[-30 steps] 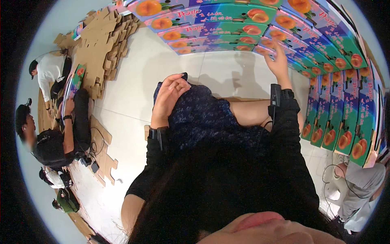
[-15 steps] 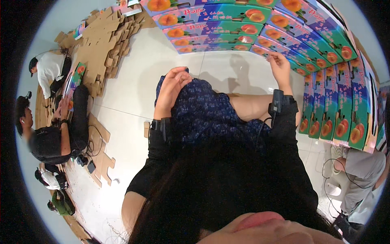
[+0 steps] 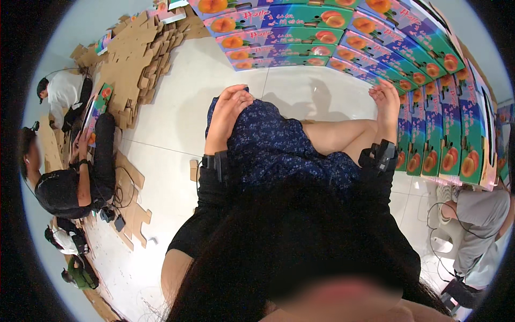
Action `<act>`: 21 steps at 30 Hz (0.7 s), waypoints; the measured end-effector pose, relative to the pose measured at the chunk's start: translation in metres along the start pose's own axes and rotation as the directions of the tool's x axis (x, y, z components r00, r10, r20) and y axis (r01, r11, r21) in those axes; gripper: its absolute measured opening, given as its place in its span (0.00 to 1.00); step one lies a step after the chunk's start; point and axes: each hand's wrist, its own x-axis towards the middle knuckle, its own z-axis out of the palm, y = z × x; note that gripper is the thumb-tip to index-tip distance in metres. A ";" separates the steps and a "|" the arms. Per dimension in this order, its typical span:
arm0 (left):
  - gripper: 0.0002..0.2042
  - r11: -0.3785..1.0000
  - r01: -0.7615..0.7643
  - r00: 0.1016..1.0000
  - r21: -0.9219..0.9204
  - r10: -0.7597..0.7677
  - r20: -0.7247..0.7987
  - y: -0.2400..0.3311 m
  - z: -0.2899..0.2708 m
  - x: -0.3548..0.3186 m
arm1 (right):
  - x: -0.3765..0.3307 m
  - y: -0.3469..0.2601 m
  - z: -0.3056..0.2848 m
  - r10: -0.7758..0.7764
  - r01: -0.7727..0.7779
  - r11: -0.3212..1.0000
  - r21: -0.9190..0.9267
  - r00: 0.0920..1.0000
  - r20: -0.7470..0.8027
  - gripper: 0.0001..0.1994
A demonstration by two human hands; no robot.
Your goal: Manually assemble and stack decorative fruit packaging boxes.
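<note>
My left hand (image 3: 228,114) is loosely curled over the dark blue patterned skirt (image 3: 268,131) at my knee, fingers partly apart and holding nothing. To the right, my right hand (image 3: 387,107) is raised with bent, spread fingers, nothing in it. It is nearest to the stacked fruit cartons (image 3: 449,126) on the right, which are purple, blue and green with peach pictures; whether it touches them I cannot tell. More of these cartons (image 3: 281,49) stand in layers beyond my knees. Black bands (image 3: 215,166) circle both wrists.
Flattened brown cardboard (image 3: 131,59) lies piled at the far left. A person in black (image 3: 64,190) sits at the left with a carton (image 3: 99,107); several other people work beyond. Someone in grey trousers (image 3: 477,214) sits at the right, beside a loose cable (image 3: 431,239).
My right hand has moved right and slightly nearer to me, away from the cartons' front edge. My left hand has barely shifted. At the left, the seated person's head has turned.
</note>
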 end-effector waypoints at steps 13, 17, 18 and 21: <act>0.10 0.679 -0.130 0.990 0.723 0.131 0.055 -0.014 0.032 -0.006 | -0.003 0.048 -0.023 0.460 -0.365 0.765 0.531 0.886 -0.054 0.07; 0.15 -0.122 -0.328 0.903 0.937 0.250 0.349 -0.020 0.052 -0.018 | -0.005 0.048 -0.027 0.432 -0.322 0.763 0.561 0.899 -0.073 0.06; 0.18 -0.181 -0.329 0.912 0.927 0.194 0.362 -0.025 0.048 -0.020 | -0.003 0.049 -0.028 0.431 -0.318 0.764 0.561 0.899 -0.077 0.06; 0.21 -0.235 -0.320 0.935 0.918 0.078 0.346 -0.031 0.037 -0.019 | -0.003 0.050 -0.029 0.480 -0.336 0.714 0.615 0.874 -0.079 0.06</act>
